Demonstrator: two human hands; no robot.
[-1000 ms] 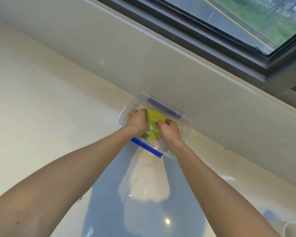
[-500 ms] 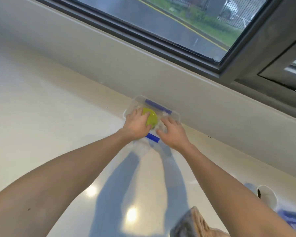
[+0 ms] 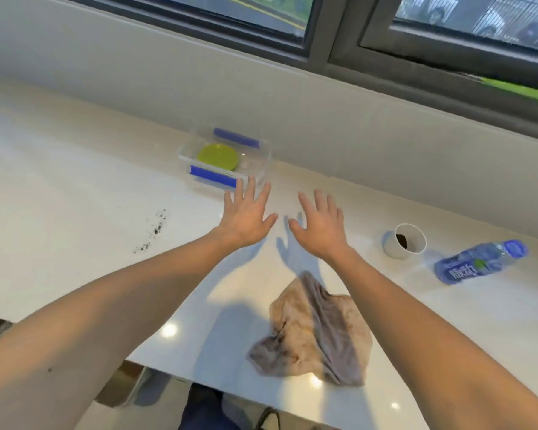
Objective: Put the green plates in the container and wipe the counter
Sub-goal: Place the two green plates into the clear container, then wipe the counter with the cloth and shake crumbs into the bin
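Plates [image 3: 218, 156] sit in container [image 3: 263, 159], beyond left grip [image 3: 246, 217] and right grip [image 3: 320, 226], both splayed, empty.

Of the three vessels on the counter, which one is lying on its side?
The blue-labelled water bottle, at the right end of the counter. The white paper cup and the clear container both have their openings facing up.

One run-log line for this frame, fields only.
plates: green plates in container | left hand: open, empty | right hand: open, empty | cloth: untouched | counter: specks remain
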